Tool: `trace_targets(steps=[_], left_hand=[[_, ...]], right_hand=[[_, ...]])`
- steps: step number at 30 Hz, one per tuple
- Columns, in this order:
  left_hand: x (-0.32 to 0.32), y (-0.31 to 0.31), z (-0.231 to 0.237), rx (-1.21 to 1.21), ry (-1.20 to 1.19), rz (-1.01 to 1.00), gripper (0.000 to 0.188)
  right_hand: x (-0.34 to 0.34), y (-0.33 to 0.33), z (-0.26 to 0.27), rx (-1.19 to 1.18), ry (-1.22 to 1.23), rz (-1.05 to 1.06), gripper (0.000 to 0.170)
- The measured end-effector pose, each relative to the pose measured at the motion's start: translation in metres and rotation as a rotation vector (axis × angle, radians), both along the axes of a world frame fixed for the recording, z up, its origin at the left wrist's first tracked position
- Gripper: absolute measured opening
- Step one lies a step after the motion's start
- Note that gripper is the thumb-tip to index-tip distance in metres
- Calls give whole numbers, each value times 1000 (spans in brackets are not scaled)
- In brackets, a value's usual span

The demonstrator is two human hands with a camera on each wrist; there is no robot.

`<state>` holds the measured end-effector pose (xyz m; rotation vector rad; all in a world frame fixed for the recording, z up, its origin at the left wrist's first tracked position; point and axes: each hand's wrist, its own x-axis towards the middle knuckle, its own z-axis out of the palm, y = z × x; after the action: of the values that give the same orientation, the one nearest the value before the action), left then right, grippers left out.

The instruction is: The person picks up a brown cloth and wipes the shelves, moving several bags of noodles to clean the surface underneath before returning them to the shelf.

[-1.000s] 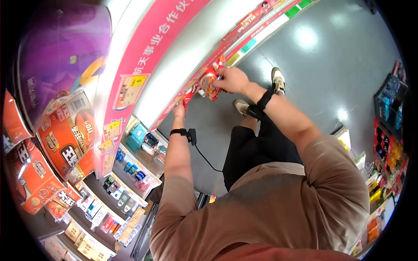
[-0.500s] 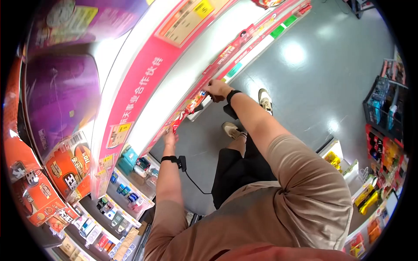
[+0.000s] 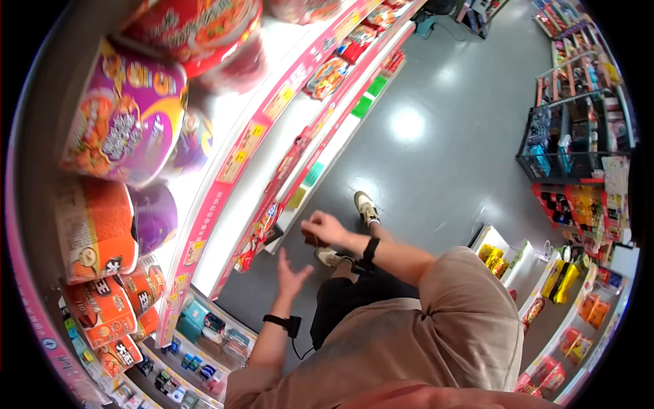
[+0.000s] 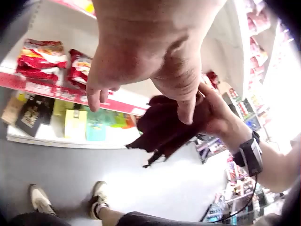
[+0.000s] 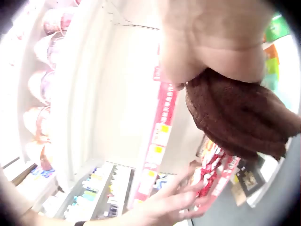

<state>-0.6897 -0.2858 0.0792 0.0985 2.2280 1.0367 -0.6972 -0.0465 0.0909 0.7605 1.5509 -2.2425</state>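
Observation:
My right hand (image 3: 325,228) grips a bunched dark brown cloth (image 5: 235,113), which hangs below its fingers. Lower and to the left in the head view is my left hand (image 3: 293,276), fingers spread and holding nothing. Both hands are in front of the low shelf, where red snack packets (image 3: 259,235) stand along the front edge. In the right wrist view, the left hand (image 5: 164,205) overlaps those packets. From the left wrist, the cloth (image 4: 174,125) appears partly behind the left thumb.
Noodle tubs (image 3: 126,116) stand on the upper shelf at left. More red packets (image 3: 327,78) lie farther along the low shelf, above green and yellow boxes. Grey floor (image 3: 422,150) runs along the aisle, with a black rack (image 3: 565,136) at right.
The right hand has released the red packet, left on the shelf, and now holds the brown cloth. The left hand has come off the packets toward the body, and the view has shifted along the shelf.

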Motion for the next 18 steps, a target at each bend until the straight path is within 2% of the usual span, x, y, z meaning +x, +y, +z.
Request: trace_targets(steps=[1,3,4,5,7,8,9,11,13,15,17,18], left_hand=[[6,23,20,34,99,-186,115],[9,64,43,289,148,-286,120],[15,83,54,429,75,-140,108],[12,92,64,380,2,-79,101],[-2,114,77,295,-132,41,88],[-1,108,45,349,-28,87,67],[-3,108,48,321,-24,85,64],[-8,106,60,255,-16,88,58],[-12,104,80,303,40,56,52],[-11,90,86,247,88,112,55],[-6,73,77,138,177,188,57],[-2,88,117,138,199,263,62]], right_hand=[[10,-7,-1,-23,91,-57,36],[24,-8,21,-57,137,26,30],[29,-11,21,38,211,70,30],[28,-7,35,166,300,114,31],[20,25,59,177,279,294,35],[9,44,60,299,361,349,42],[-3,70,77,599,333,440,48],[-32,126,101,849,377,249,50],[-76,180,116,901,216,76,58],[-122,221,129,1111,218,-8,66],[-165,245,133,1271,217,3,76],[-183,253,129,1331,205,23,80]])
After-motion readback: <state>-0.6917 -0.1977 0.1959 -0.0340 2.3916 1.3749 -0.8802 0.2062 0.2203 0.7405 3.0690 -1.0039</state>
